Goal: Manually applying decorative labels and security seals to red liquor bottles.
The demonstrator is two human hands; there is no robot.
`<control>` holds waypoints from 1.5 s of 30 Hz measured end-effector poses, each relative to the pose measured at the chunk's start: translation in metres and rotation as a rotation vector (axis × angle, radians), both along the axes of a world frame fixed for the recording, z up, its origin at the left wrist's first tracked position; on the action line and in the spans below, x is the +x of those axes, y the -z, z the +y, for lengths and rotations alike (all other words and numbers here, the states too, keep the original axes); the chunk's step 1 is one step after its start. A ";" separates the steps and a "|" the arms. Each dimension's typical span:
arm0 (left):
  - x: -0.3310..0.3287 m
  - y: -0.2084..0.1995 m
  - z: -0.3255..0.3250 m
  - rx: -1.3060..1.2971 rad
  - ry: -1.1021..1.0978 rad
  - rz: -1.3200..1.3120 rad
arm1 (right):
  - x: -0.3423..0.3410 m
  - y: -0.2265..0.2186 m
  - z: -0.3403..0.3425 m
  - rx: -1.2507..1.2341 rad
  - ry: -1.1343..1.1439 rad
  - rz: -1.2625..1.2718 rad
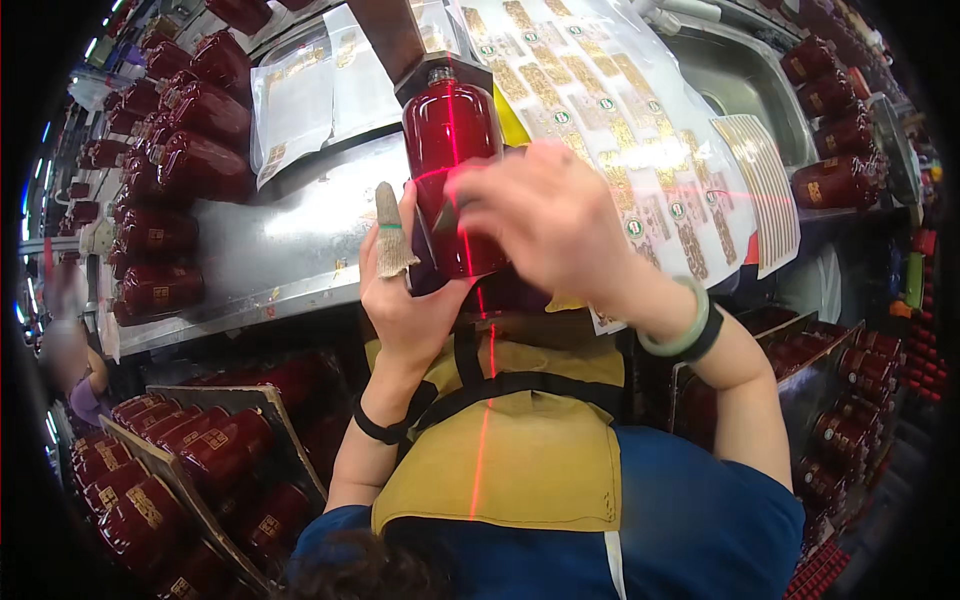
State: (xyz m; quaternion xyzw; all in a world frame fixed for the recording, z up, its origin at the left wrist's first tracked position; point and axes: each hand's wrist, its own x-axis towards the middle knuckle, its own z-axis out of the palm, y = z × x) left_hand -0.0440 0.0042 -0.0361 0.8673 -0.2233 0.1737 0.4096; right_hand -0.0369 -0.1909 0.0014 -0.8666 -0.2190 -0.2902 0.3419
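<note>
A glossy dark red bottle (455,130) lies in front of me with its neck away from me, against a brown metal holder (398,45). My left hand (415,310) grips the bottle's lower left side, thumb by its base. One of that hand's fingers wears a beige cloth finger cover (391,235) with a green band. Over the right side of the bottle is my right hand (550,215), its fingers bent toward the bottle's face and smeared by motion. A small dark shape shows by those fingertips; whether they hold it is unclear. Red laser lines cross on the bottle.
Sheets of gold labels (610,110) cover the bench at right, with a striped sheet (762,185) beside a metal sink (740,85). White sheets (292,105) lie at left. Red bottles (205,165) stand on both sides, more in crates (205,440) below. Another person (88,395) is at far left.
</note>
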 end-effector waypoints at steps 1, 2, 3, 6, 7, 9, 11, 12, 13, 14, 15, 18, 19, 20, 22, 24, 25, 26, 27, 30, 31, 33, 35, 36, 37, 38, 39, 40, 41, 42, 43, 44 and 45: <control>-0.001 -0.002 0.001 -0.036 -0.003 -0.008 | 0.022 0.003 -0.005 0.123 0.042 -0.125; 0.001 -0.001 -0.001 -0.080 -0.002 -0.020 | 0.033 0.005 -0.019 0.078 0.138 -0.108; 0.002 0.001 -0.003 -0.080 0.014 -0.015 | 0.030 0.003 -0.029 -0.067 0.201 -0.146; 0.005 0.008 0.001 -0.013 0.076 -0.063 | 0.001 0.017 -0.013 -0.066 -0.054 -0.148; 0.004 0.010 0.002 -0.060 0.080 0.006 | -0.007 0.005 -0.006 -0.051 -0.103 -0.071; 0.003 0.021 0.010 -0.126 0.100 0.143 | 0.009 -0.003 -0.006 0.046 -0.051 0.009; 0.009 0.005 0.018 -0.120 0.174 0.196 | 0.045 0.004 -0.037 0.110 0.266 -0.034; 0.015 -0.004 0.025 -0.110 0.250 0.249 | 0.053 -0.009 -0.044 0.035 0.333 -0.105; 0.022 -0.011 0.034 -0.226 0.302 0.370 | 0.053 -0.017 -0.042 0.188 0.335 -0.081; 0.034 -0.015 0.050 -0.033 0.250 0.320 | 0.053 -0.019 -0.044 0.176 0.332 -0.103; 0.050 -0.019 0.060 -0.025 0.180 0.417 | 0.047 -0.021 -0.043 0.203 0.335 -0.048; 0.108 -0.004 0.090 0.022 -0.224 0.084 | 0.036 -0.020 -0.033 0.236 0.258 0.034; 0.122 -0.013 0.095 0.283 -0.344 0.103 | 0.034 -0.018 -0.031 0.252 0.250 0.068; 0.138 -0.014 0.096 0.281 -0.351 0.100 | 0.032 -0.016 -0.029 0.268 0.243 0.102; 0.169 -0.005 0.097 0.659 -0.394 0.241 | 0.029 -0.011 -0.028 0.293 0.222 0.127; 0.188 0.015 0.093 0.742 -0.382 0.241 | 0.026 -0.008 -0.027 0.276 0.214 0.140; 0.195 0.023 0.093 0.759 -0.384 0.159 | 0.025 -0.007 -0.027 0.286 0.214 0.148; 0.201 0.030 0.094 0.776 -0.386 0.078 | 0.024 -0.006 -0.026 0.285 0.212 0.145; 0.207 0.032 0.091 0.772 -0.381 0.078 | 0.022 -0.005 -0.027 0.298 0.231 0.161; 0.222 0.034 0.087 0.700 -0.289 0.120 | 0.018 0.003 -0.029 0.298 0.285 0.189; 0.224 0.035 0.086 0.631 -0.237 0.084 | 0.016 0.006 -0.030 0.311 0.289 0.198; 0.227 0.034 0.085 0.445 -0.153 0.084 | 0.012 0.006 -0.030 0.317 0.304 0.224; 0.229 0.041 0.089 0.378 -0.166 0.110 | 0.008 0.008 -0.032 0.317 0.305 0.227; 0.228 0.037 0.085 0.311 -0.176 0.134 | 0.006 0.009 -0.033 0.316 0.310 0.228; 0.224 0.028 0.082 0.373 -0.219 0.249 | 0.003 0.011 -0.033 0.316 0.315 0.230; 0.221 0.029 0.079 0.374 -0.214 0.251 | 0.000 0.014 -0.034 0.362 0.318 0.244; 0.219 0.028 0.078 0.396 -0.252 0.230 | -0.002 0.015 -0.034 0.409 0.315 0.256; 0.217 0.028 0.077 0.418 -0.290 0.209 | -0.005 0.016 -0.033 0.409 0.315 0.257; 0.213 0.027 0.076 0.436 -0.300 0.199 | -0.009 0.017 -0.032 0.461 0.310 0.286; 0.212 0.029 0.074 0.439 -0.297 0.202 | -0.011 0.018 -0.032 0.513 0.307 0.315; 0.210 0.030 0.071 0.407 -0.283 0.201 | -0.012 0.019 -0.029 0.515 0.312 0.319; 0.209 0.032 0.069 0.375 -0.268 0.202 | -0.012 0.020 -0.026 0.569 0.309 0.292; 0.208 0.030 0.067 0.371 -0.231 0.202 | -0.015 0.019 -0.024 0.618 0.315 0.269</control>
